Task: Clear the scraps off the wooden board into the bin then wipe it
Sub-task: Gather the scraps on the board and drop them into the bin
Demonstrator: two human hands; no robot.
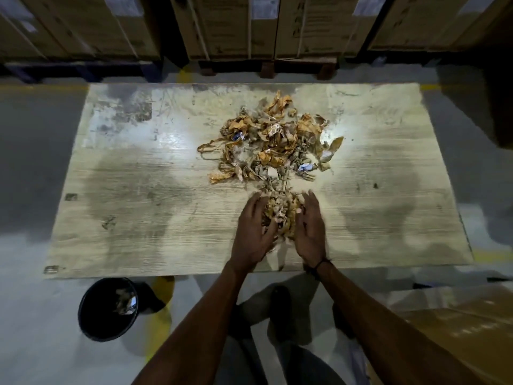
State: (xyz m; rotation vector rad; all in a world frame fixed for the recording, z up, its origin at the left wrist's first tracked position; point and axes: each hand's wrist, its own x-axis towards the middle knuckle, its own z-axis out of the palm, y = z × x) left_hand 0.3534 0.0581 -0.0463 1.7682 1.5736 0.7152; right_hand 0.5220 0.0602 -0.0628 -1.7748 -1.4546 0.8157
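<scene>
A worn wooden board (pixel 133 190) is shown on grey floor before stacked cartons (pixel 233 23). Scraps (pixel 272 137) are heaped at its centre; a clump is cupped between left hand (pixel 254 234) and right hand (pixel 311 232), fingers loosely curved. The bin (pixel 108 309) is placed near left.

We view the scene from one head-worn, wide-angle camera, looking forward and steeply down. The wooden board (pixel 138 190) lies close below us, and its far edge meets stacked cartons (pixel 233 26).
</scene>
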